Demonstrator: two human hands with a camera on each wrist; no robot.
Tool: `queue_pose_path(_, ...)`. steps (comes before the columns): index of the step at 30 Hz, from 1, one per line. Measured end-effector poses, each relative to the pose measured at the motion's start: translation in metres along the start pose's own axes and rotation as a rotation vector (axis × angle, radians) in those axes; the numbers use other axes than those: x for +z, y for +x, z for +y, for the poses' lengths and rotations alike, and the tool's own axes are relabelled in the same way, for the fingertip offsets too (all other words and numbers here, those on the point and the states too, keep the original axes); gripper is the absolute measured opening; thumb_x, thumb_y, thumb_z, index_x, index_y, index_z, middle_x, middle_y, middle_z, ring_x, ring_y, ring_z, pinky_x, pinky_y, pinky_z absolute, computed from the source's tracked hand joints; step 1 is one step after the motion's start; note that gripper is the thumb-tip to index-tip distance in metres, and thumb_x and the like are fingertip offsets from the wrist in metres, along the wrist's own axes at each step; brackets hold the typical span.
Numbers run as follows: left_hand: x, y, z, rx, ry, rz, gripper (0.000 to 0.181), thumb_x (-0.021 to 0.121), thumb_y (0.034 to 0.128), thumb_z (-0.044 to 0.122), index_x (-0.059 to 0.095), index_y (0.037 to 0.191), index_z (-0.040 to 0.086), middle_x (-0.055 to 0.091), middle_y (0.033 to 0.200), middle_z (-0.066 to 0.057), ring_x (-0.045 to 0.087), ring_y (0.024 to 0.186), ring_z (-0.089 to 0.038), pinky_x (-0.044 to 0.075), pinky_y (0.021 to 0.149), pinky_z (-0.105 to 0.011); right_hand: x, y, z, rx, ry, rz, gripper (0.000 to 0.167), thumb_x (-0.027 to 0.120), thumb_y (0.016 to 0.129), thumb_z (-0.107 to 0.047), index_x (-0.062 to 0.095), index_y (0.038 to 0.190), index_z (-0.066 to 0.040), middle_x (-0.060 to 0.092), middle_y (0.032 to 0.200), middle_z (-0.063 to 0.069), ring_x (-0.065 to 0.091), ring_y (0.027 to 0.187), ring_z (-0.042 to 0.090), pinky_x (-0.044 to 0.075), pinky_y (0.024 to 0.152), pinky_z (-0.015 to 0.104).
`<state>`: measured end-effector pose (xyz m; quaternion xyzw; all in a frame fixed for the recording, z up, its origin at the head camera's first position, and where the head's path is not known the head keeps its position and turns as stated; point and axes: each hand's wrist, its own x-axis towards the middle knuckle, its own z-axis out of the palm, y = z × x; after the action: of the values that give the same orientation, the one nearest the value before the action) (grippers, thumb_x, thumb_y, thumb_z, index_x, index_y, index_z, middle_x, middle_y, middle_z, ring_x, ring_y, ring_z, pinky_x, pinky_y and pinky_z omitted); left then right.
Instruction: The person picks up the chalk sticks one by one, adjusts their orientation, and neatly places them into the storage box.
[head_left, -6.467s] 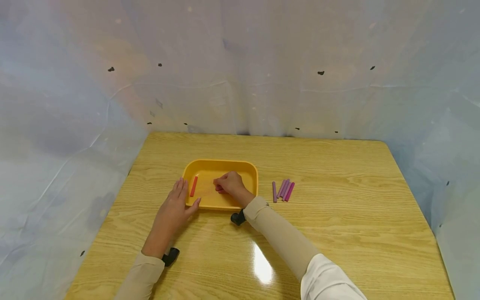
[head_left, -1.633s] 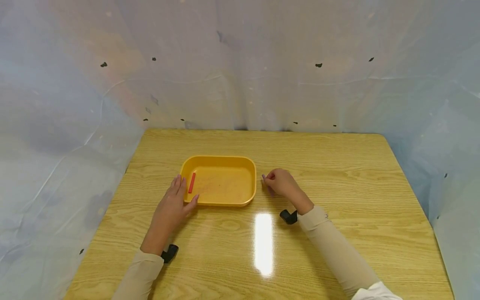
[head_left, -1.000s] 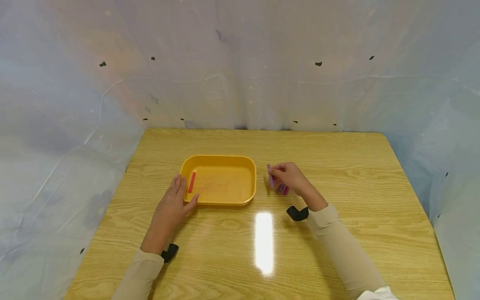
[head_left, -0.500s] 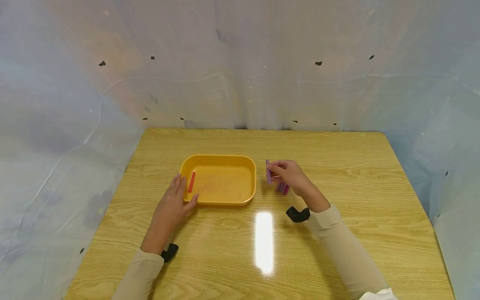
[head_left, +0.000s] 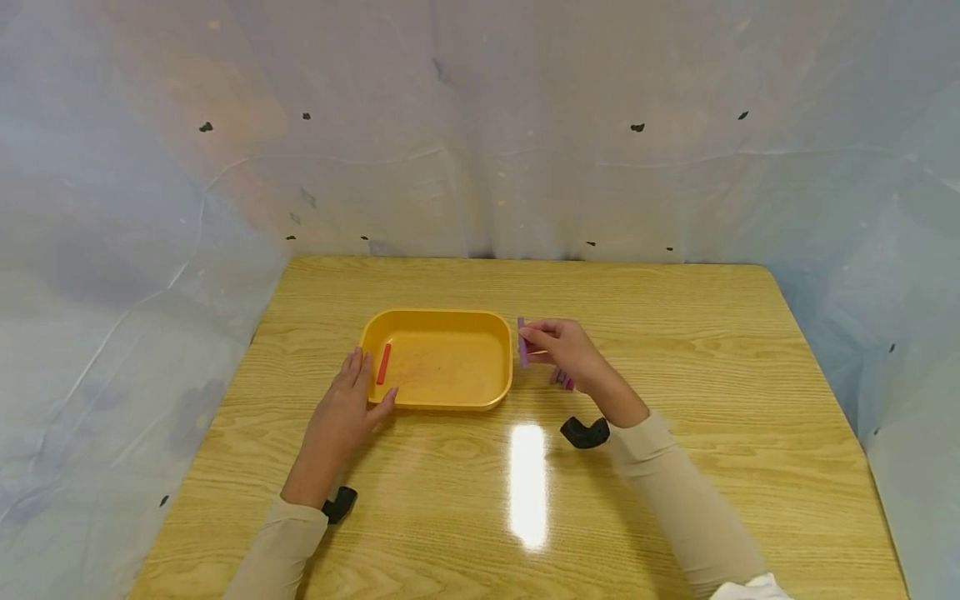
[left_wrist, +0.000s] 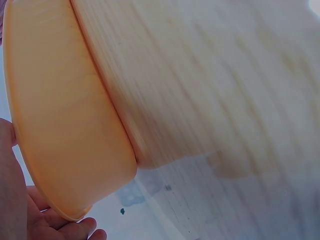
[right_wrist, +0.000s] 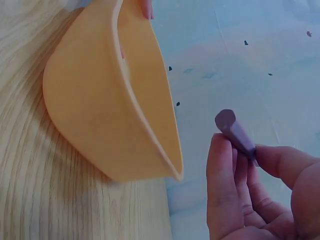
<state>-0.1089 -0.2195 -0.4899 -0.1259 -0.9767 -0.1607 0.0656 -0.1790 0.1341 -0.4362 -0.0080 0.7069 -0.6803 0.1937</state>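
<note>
Mottled pale sheeting (head_left: 480, 125), wood-grain table (head_left: 712, 375)

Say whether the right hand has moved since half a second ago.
Yes, the right hand has moved to the left, closer to the yellow tray, which has stayed put, carrying the purple stick with it.

The left hand (head_left: 343, 410) lies thumb spread, while the right hand (head_left: 567, 347) pinches with thumb and fingers.
</note>
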Motion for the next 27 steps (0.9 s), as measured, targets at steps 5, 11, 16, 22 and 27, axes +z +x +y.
queue_pose_path(5, -0.001, 0.0, 0.001, -0.007, 0.001, -0.008, 0.079, 0.051, 0.0916, 0.049, 0.028, 0.142, -0.008, 0.021, 0.147, -0.028, 0.021, 0.135, -0.039, 0.03, 0.102, -0.054, 0.011, 0.004, -0.001, -0.003, 0.033, -0.025, 0.038, 0.058, 0.093, -0.02, 0.056, 0.115, 0.012, 0.055, 0.116, 0.029, 0.064, 0.093, 0.024, 0.053, 0.079, 0.033)
queue_pose_path(11, -0.002, 0.0, 0.002, -0.011, 0.009, -0.011, 0.079, 0.051, 0.0915, 0.049, 0.029, 0.142, -0.008, 0.021, 0.147, -0.028, 0.021, 0.136, -0.038, 0.03, 0.102, -0.053, 0.026, 0.006, -0.002, -0.021, 0.059, -0.052, 0.031, 0.058, 0.093, -0.018, 0.06, 0.107, 0.01, 0.061, 0.105, 0.023, 0.064, 0.089, 0.024, 0.053, 0.079, 0.035)
queue_pose_path(16, -0.002, 0.0, 0.003, -0.008, 0.008, -0.008, 0.079, 0.053, 0.091, 0.047, 0.029, 0.142, -0.008, 0.022, 0.147, -0.028, 0.021, 0.135, -0.038, 0.03, 0.101, -0.053, 0.039, 0.007, -0.003, -0.042, 0.075, -0.072, 0.025, 0.057, 0.093, -0.015, 0.061, 0.102, 0.008, 0.062, 0.102, 0.023, 0.065, 0.087, 0.024, 0.053, 0.079, 0.037)
queue_pose_path(22, -0.001, 0.0, 0.003, -0.003, 0.011, 0.0, 0.079, 0.052, 0.0911, 0.049, 0.029, 0.142, -0.007, 0.022, 0.147, -0.027, 0.022, 0.135, -0.037, 0.03, 0.102, -0.052, 0.049, 0.01, -0.001, -0.047, 0.078, -0.076, 0.026, 0.055, 0.094, -0.013, 0.06, 0.104, 0.011, 0.062, 0.101, 0.024, 0.065, 0.086, 0.023, 0.054, 0.077, 0.036)
queue_pose_path(27, -0.001, 0.0, 0.003, 0.004, 0.01, 0.004, 0.08, 0.049, 0.0917, 0.051, 0.029, 0.142, -0.008, 0.023, 0.146, -0.028, 0.023, 0.135, -0.038, 0.03, 0.102, -0.053, 0.057, 0.014, 0.0, -0.042, 0.089, -0.079, 0.027, 0.055, 0.094, -0.012, 0.06, 0.107, 0.011, 0.06, 0.106, 0.027, 0.065, 0.086, 0.022, 0.054, 0.077, 0.036)
